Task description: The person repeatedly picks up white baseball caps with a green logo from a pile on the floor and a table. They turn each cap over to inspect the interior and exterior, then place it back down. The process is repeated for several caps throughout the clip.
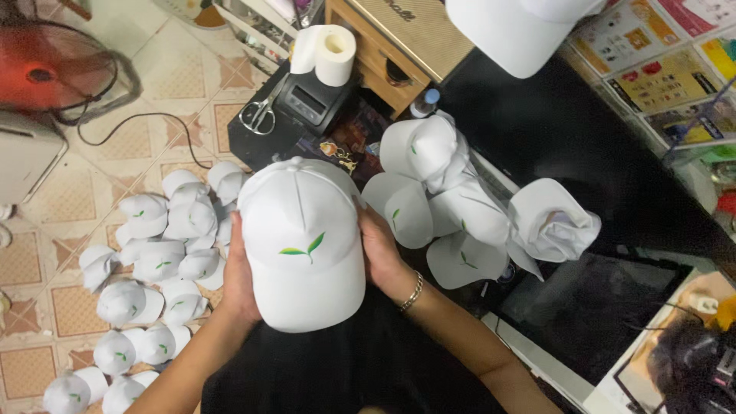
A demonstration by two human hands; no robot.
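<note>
While both hands clasp it, left hand (239, 280) and right hand (381, 257) on opposite sides, the white cap (303, 245) with its green leaf emblem (303, 249) gets inspected; setting it aside likely calls for releasing one side.

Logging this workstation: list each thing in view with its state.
White cap: held crown up between both hands, leaf print showing.
Left hand: gripping the cap's side.
Right hand: gripping the other side.
Caps on floor: heaped loosely.
Caps on table: piled, some folded.
Scissors: lying closed.
Paper roll: partly unrolled.
</note>
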